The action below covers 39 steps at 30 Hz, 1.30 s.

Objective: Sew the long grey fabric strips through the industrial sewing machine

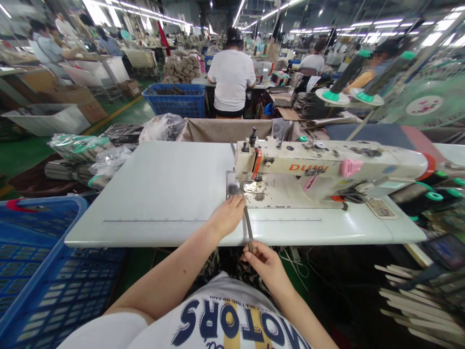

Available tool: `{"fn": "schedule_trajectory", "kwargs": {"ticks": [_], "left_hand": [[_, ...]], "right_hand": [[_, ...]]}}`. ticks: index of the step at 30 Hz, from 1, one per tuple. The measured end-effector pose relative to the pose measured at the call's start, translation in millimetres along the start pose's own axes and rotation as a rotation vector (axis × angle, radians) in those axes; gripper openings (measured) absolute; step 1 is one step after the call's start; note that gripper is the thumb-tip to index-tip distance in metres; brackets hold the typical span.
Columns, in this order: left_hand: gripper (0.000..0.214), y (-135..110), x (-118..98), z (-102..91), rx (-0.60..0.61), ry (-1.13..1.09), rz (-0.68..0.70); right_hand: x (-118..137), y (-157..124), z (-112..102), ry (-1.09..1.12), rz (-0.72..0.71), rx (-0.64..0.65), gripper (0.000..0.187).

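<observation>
A narrow grey-brown strip (pixel 248 220) runs from under the needle area of the sewing machine (pixel 286 165) toward the table's front edge. Just below that edge, my right hand (pixel 259 259) pinches the strip's near end between thumb and fingers. My left hand (pixel 232 213) lies on the table right by the presser foot, fingers stretched forward and resting at the strip's left side. Its fingertips reach the metal plate (pixel 233 178) in front of the needle. How the strip sits under the foot is too small to make out.
The white sewing table (pixel 174 184) carries a printed ruler line. At left stand a blue plastic basket (pixel 43 257) and plastic-wrapped bundles (pixel 83 150). Thread cones (pixel 348 72) and a fan (pixel 425 104) rise at right. Pale strips (pixel 417 300) hang at lower right. A person (pixel 232 72) sits ahead.
</observation>
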<state>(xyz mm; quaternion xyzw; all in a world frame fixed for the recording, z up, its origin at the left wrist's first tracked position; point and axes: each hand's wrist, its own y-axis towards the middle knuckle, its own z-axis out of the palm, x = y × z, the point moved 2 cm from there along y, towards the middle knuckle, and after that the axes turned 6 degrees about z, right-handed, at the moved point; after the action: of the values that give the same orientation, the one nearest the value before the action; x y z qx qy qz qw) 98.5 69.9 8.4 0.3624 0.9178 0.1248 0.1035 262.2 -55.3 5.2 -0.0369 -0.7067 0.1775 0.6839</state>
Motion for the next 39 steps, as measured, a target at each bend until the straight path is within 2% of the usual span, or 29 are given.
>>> {"fn": "schedule_trajectory", "kwargs": {"ticks": [4,10,13,17,22,24,39], "left_hand": [[0.027,0.1,1.2,1.8,0.014,0.014,0.023],[0.027,-0.2,1.7,3.8,0.017,0.041,0.059],[0.027,0.2,1.8,3.5,0.033,0.016,0.046],[0.028,0.6,1.7,2.9,0.03,0.008,0.039],[0.028,-0.5,3.0,5.0,-0.006,-0.002,0.0],[0.029,-1.0,3.2,5.8,-0.008,0.008,0.001],[0.031,4.4,0.8,1.1,-0.042,0.042,0.018]], "right_hand": [[-7.5,2.2,2.3,-0.058,0.004,-0.014,0.031],[-15.4,-1.5,-0.5,-0.234,0.028,-0.032,0.003],[-14.2,-2.8,-1.8,-0.283,0.026,-0.053,0.012],[-11.5,1.6,-0.8,-0.277,0.017,-0.041,0.013],[-11.6,9.6,0.4,-0.184,0.014,0.068,0.051],[-11.7,10.4,-0.4,-0.152,-0.004,0.101,0.059],[-8.2,0.0,-9.5,-0.086,-0.05,0.16,0.052]]}}
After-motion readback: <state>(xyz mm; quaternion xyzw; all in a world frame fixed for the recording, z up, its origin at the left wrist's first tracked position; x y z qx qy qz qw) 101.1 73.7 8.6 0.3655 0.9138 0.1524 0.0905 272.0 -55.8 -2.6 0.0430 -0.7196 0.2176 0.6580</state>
